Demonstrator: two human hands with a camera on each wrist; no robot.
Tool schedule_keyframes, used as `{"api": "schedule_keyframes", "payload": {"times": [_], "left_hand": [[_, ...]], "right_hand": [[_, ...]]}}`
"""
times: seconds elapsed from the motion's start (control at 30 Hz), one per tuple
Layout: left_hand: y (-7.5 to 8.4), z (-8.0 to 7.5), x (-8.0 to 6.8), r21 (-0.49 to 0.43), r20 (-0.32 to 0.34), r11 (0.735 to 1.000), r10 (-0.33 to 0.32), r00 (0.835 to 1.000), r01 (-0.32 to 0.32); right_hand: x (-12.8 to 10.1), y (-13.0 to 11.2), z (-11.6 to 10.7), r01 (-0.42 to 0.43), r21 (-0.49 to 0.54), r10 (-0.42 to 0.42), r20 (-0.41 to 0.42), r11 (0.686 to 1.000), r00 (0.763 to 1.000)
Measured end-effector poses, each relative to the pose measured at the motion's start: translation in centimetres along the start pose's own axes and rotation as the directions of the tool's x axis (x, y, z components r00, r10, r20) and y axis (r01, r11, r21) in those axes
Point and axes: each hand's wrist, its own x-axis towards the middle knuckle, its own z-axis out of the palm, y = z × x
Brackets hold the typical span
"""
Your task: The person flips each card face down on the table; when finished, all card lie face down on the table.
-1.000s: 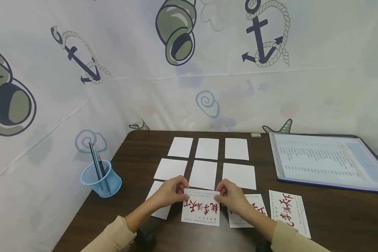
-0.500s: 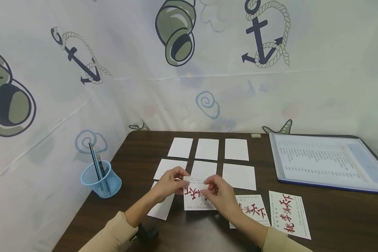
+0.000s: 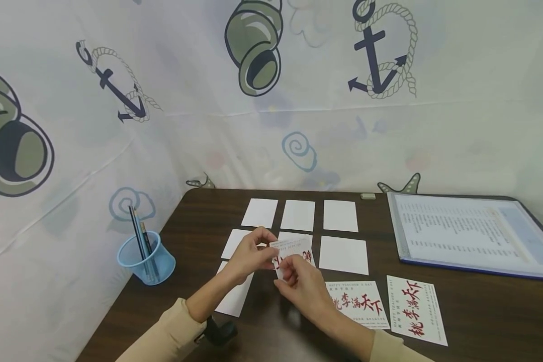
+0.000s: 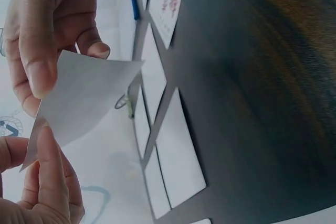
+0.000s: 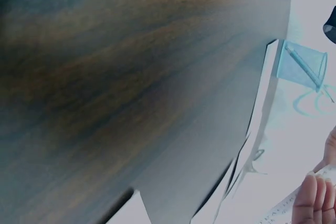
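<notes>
A printed card (image 3: 298, 246) with red characters is held up over the table, tilted and slightly bent. My left hand (image 3: 253, 254) pinches it at its left edge. My right hand (image 3: 305, 289) grips its lower part and covers some of the print. From the left wrist view, the white back of the card (image 4: 89, 93) shows, with thumbs and fingers of both hands at its edge. In the right wrist view, only fingers (image 5: 310, 198) and a strip of the card appear at the lower right corner.
Blank white cards (image 3: 297, 215) lie in rows on the dark table (image 3: 199, 216). Two printed cards (image 3: 357, 304) (image 3: 417, 310) lie at the right front. A blue cup (image 3: 147, 259) with pencils stands left; a spiral-bound sheet (image 3: 470, 231) lies right. Patterned fabric hangs behind.
The card has risen and moved away from the table's front, turning and tilting. My right hand has shifted from its right corner to its lower part; my left hand has kept hold.
</notes>
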Motion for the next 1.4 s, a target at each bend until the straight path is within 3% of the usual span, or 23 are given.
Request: {"api": "schedule_keyframes", "payload": {"times": [0.17,0.33,0.53,0.7,0.87,1.0,1.2,1.4], "left_hand": [[0.7,0.1,0.0,-0.006,0.003,1.000,0.020,1.000,-0.020],[1.0,0.4,-0.2,-0.025,-0.007,0.998,0.055,0.998,-0.056],[-0.9,0.6,-0.6,0.090,-0.154,0.992,0.103,0.983,-0.090],[-3.3,0.3,-0.7,0.163,-0.276,0.986,0.076,0.958,-0.031],[-4.4,-0.2,-0.9,0.141,-0.325,0.989,0.078,0.942,-0.033],[-4.6,-0.6,-1.5,0.172,-0.317,0.985,0.076,0.945,-0.021],[-5.2,-1.3,-2.7,0.289,-0.202,0.957,0.028,0.979,0.032],[-5.6,-1.7,-3.8,0.420,-0.072,0.908,0.024,0.997,0.009]], "right_hand": [[0.0,-0.1,-0.4,0.085,-0.016,-0.086,-0.065,0.996,0.994],[0.1,0.2,-0.9,0.159,-0.017,-0.160,-0.162,0.987,0.974],[0.1,0.9,-1.5,0.011,0.151,0.023,-0.222,0.988,0.975],[0.1,1.4,-1.8,-0.116,0.324,0.191,-0.208,0.939,0.959],[-0.1,2.1,-2.2,-0.264,0.394,0.341,-0.139,0.880,0.930],[-0.6,2.7,-2.4,-0.377,0.379,0.433,-0.069,0.845,0.899],[-1.8,3.2,-2.2,-0.532,0.352,0.532,0.108,0.770,0.840],[-3.1,3.6,-2.2,-0.603,0.341,0.524,0.300,0.722,0.797]]}}
